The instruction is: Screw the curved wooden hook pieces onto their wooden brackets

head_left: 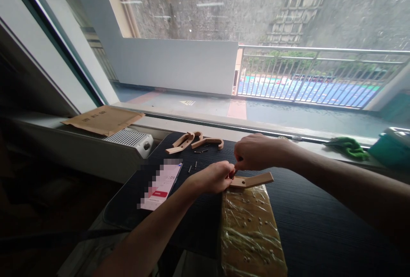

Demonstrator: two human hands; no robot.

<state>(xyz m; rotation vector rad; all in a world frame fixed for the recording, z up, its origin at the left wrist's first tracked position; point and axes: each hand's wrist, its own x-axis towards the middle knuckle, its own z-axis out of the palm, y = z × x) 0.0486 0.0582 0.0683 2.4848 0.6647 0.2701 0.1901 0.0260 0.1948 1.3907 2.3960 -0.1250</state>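
Note:
A pale wooden hook (253, 181) with a hole in it lies across the far end of a cardboard box wrapped in clear tape (251, 234). My left hand (218, 176) is closed at the hook's left end, its fingertips pressed together there. Just above it, my right hand (254, 151) is curled into a fist, thumb side down. Whatever the right fingers grip is mostly hidden; only a small dark bit shows between the hands. Beyond my left hand lie more wooden hooks (209, 141) and several small screws (196, 164).
A phone (163, 187) with a lit screen lies on the dark table (320, 221), left of my forearm. A brown envelope (105, 119) rests on the sill beside a white slatted unit (131, 140). At the right are a green cloth (349, 148) and a teal container (390, 151).

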